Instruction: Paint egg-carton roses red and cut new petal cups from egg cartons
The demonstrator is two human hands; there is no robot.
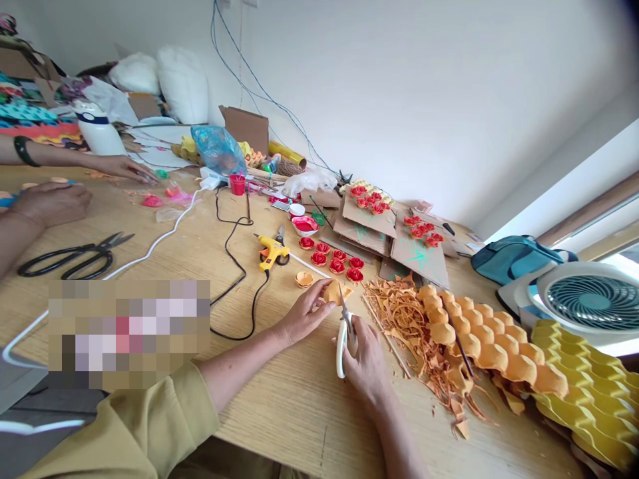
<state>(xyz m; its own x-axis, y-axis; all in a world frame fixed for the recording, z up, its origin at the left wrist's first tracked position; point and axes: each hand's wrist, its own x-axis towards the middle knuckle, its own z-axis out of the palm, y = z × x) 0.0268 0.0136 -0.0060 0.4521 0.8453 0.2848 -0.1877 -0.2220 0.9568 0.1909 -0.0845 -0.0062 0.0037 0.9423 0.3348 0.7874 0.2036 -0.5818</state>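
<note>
Above the wooden table (289,399), my left hand (303,314) pinches an orange egg-carton cup (335,293) between thumb and fingers. Wrapped around the handles of white-handled scissors (341,349) is my right hand (367,356), with the blades pointing up against the cup's right side. Whether the blades are parted is too small to tell. Just beyond my left hand sits a petal-edged orange cup (304,279). Several red paper-pulp flowers (337,266) stand in rows behind it. To the right of my right hand lies a heap of orange trimmings (407,319).
An orange egg tray (492,339) and a yellow one (584,392) occupy the right, near a fan (584,299). A yellow glue gun (272,251), its black cord, red paint (304,225) and black scissors (94,256) lie left. Another person's hands (120,167) work at far left.
</note>
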